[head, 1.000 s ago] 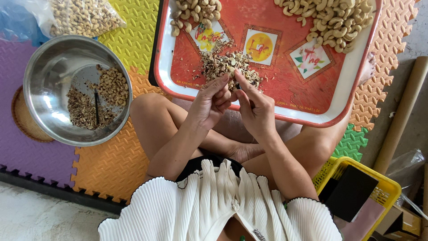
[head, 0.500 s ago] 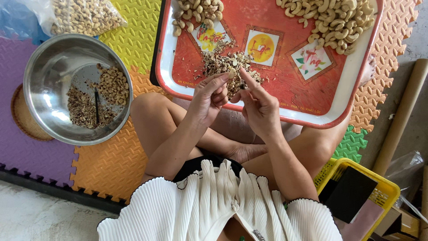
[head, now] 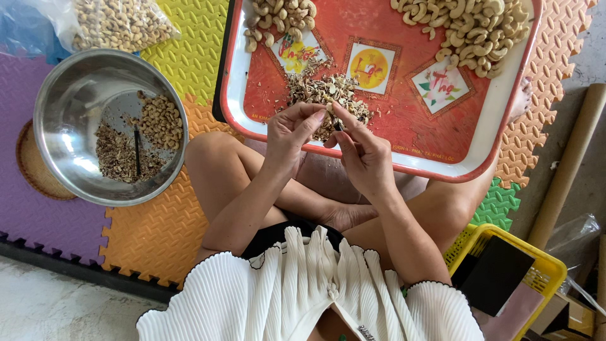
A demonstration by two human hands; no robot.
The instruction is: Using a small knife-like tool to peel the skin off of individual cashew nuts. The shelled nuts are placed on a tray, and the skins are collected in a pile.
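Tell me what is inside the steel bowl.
The steel bowl holds a heap of pale cashew kernels, a darker heap of skins and a thin dark tool. Anything under the heaps is covered.

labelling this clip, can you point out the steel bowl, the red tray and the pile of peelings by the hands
steel bowl [head: 76, 88]: head view, bare inner wall at upper left.
red tray [head: 404, 107]: head view, bare red floor near the middle.
pile of peelings [head: 315, 91]: head view, top of the heap above the fingers.
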